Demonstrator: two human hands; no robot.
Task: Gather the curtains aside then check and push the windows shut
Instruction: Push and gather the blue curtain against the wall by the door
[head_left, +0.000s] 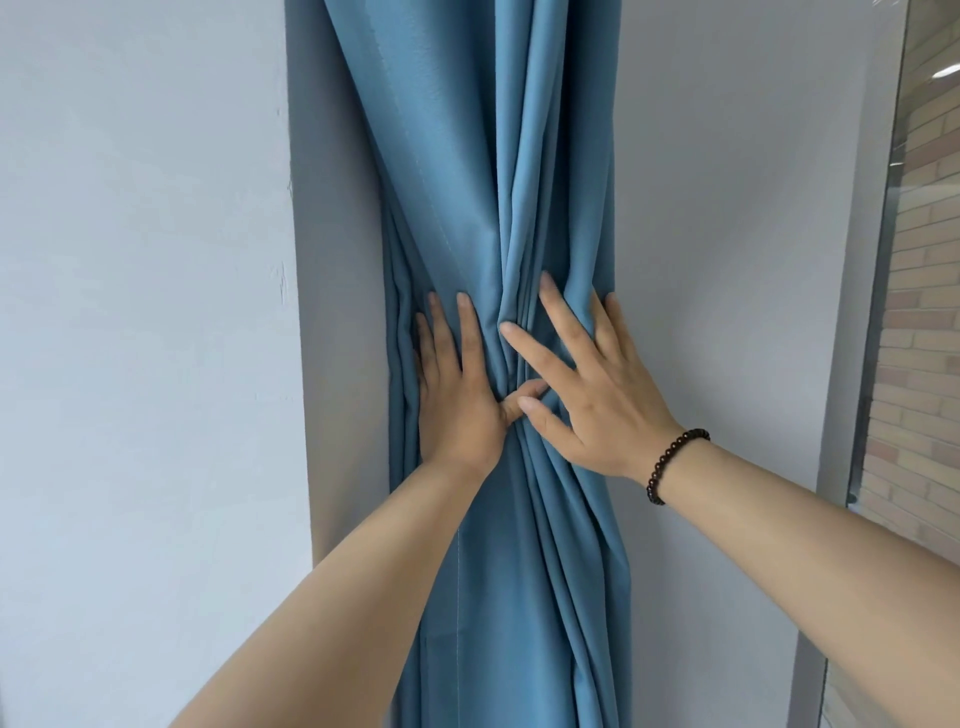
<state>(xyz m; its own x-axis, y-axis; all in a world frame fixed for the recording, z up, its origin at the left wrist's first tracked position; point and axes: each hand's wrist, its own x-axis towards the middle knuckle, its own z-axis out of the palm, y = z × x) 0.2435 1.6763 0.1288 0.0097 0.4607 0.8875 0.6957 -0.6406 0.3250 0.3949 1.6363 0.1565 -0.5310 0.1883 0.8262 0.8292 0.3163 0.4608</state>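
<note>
Both the left hand and right hand are pressed flat, fingers spread, on the bunched curtain, nothing gripped; unsecured folds could spread on release.

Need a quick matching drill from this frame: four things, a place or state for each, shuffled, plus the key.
1. blue fabric curtain
2. left hand
3. dark beaded bracelet
4. glass window pane

A. far right edge, brick wall visible through it
B. bunched into a narrow waist
C. around the right wrist
D. flat on the bundle's left side

Pairs: 1-B, 2-D, 3-C, 4-A
</note>
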